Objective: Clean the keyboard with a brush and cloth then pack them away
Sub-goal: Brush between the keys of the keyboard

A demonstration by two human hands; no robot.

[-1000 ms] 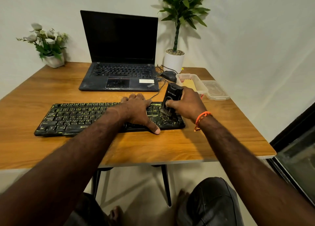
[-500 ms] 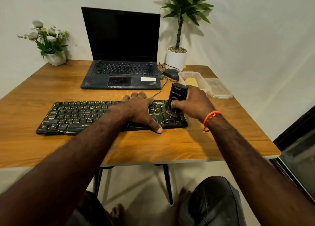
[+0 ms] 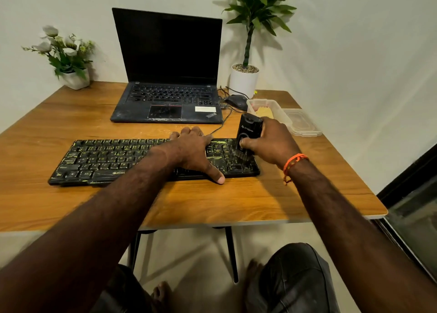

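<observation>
Brushing is the step going on, I think — the right hand (image 3: pixel 272 142) grips the black brush (image 3: pixel 249 133) and its bristles touch the keys at the right end of the keyboard (image 3: pixel 106 161). The left hand (image 3: pixel 194 152) lies flat on the keys with its fingers straight, thumb reaching down to the front edge, holding nothing — it looks like it is there to keep the keyboard from sliding.

The wiping looks not yet done: a yellow cloth (image 3: pixel 263 112) sits in the clear box (image 3: pixel 282 114), and the lid (image 3: pixel 305 126) lies just beside it. Packing away is left too.

The keyboard lies on the tabletop (image 3: pixel 71 206) near the front, long way running left to right, in front of the laptop (image 3: pixel 168 76). The brush stands almost upright, bristles down, top leaning a little away.
</observation>
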